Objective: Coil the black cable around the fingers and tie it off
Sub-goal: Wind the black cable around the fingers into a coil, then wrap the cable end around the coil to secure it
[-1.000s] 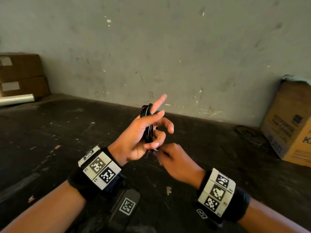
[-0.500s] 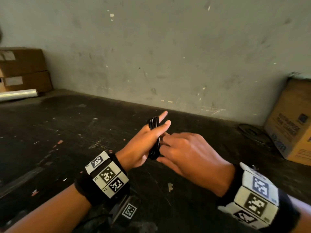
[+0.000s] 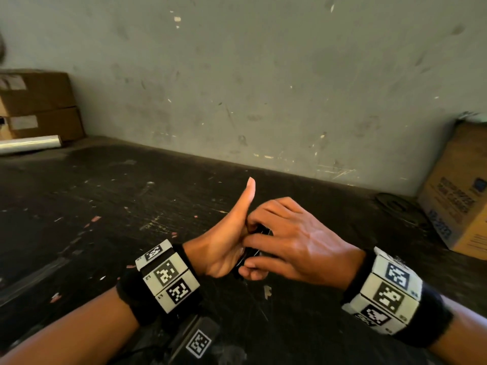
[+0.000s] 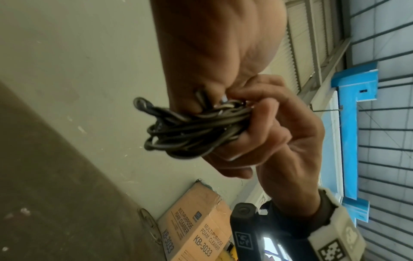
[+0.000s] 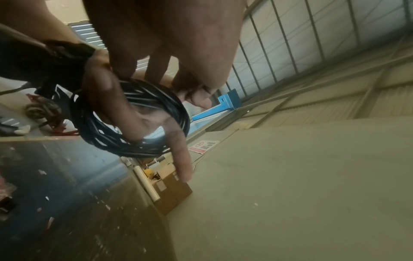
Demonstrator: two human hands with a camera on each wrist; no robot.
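Note:
The black cable (image 3: 262,229) is wound into a small coil; in the head view only bits of it show between my two hands. My left hand (image 3: 224,246) is edge-up above the dark table with its thumb pointing straight up. The right wrist view shows the coil (image 5: 98,139) looped round the left hand's fairly straight fingers (image 5: 125,120). My right hand (image 3: 290,241) covers the coil from the right. In the left wrist view its fingers (image 4: 279,137) are curled round one end of the bundle (image 4: 190,134).
Stacked cardboard boxes (image 3: 37,106) and a roll of clear film (image 3: 29,144) sit at the back left by the grey wall. A foam-cleaner carton (image 3: 458,196) stands at the right, with a flat dark ring (image 3: 395,206) beside it. The scuffed black tabletop (image 3: 105,206) lies under my hands.
My right hand has come up from below the left hand and closed over the coil. The left hand has sunk lower and its thumb now points up.

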